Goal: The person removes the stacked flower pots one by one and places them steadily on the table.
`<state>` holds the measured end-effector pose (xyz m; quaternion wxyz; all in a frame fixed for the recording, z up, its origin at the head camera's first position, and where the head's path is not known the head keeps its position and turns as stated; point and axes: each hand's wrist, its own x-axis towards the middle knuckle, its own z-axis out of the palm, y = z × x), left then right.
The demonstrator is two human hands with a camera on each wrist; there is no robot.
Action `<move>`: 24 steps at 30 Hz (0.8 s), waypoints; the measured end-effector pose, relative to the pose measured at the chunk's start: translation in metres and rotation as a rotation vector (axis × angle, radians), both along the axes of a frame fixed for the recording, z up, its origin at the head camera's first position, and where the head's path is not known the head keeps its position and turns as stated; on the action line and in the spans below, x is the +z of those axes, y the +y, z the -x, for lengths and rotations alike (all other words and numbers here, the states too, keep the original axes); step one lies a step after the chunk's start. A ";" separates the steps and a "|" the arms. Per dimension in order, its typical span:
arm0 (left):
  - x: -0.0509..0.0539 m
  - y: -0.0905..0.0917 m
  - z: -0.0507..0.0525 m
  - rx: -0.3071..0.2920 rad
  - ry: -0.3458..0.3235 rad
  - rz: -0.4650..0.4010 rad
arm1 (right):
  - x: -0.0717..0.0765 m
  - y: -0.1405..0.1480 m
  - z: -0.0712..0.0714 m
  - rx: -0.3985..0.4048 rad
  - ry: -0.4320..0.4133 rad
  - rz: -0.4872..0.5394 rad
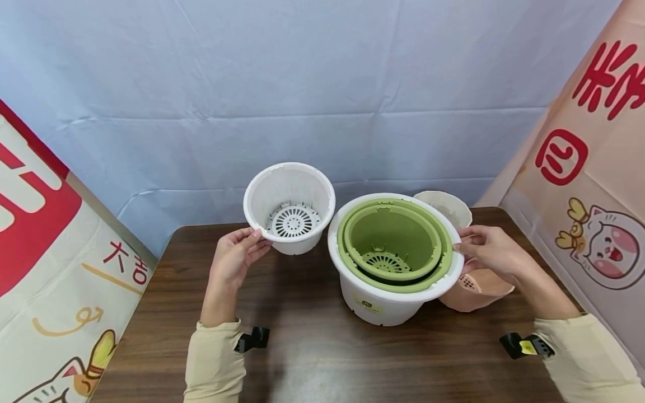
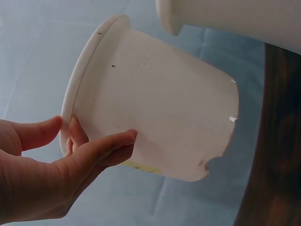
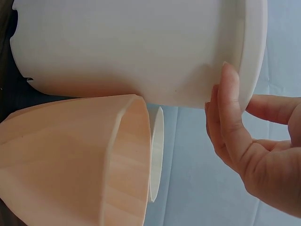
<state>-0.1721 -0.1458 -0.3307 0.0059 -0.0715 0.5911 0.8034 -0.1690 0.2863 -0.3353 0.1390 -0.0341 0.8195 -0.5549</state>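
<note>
My left hand [image 1: 238,253] pinches the near-left rim of a small white plastic flowerpot [image 1: 264,196], its slotted bottom visible inside. In the left wrist view this white pot [image 2: 160,94] is held thumb over rim, fingers along its outer wall. My right hand [image 1: 491,252] pinches the right rim of a large white flowerpot [image 1: 383,305]. Two green flowerpots [image 1: 393,235] sit nested inside the large one. From the right wrist view, the thumb lies at the rim and the fingers press on the wall of the large white pot [image 3: 131,52].
Right of the large pot stand a peach faceted pot [image 1: 476,294] and, behind it, a cream pot [image 1: 443,204]. The brown wooden table [image 1: 302,358] meets a pale blue cloth [image 1: 302,84] at the back. Printed banners [image 1: 604,168] flank both sides.
</note>
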 end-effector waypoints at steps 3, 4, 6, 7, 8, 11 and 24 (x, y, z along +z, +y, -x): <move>-0.007 -0.001 0.003 -0.001 -0.012 -0.002 | 0.000 0.000 0.000 -0.002 -0.002 -0.003; -0.009 -0.001 0.004 0.002 -0.017 -0.001 | 0.000 0.000 0.000 -0.002 -0.002 -0.004; -0.015 -0.001 0.007 0.003 -0.027 -0.001 | 0.000 0.000 0.000 -0.002 -0.003 -0.005; -0.018 -0.001 0.009 0.001 -0.033 0.000 | 0.000 0.000 0.000 -0.002 -0.003 -0.006; -0.021 -0.001 0.010 0.000 -0.041 0.000 | 0.000 0.000 0.000 -0.001 -0.003 -0.006; -0.029 -0.001 0.013 -0.008 -0.058 -0.006 | 0.000 0.000 0.000 -0.003 -0.002 -0.006; -0.051 -0.001 0.023 0.001 -0.115 -0.003 | -0.001 0.000 0.000 0.007 0.015 0.004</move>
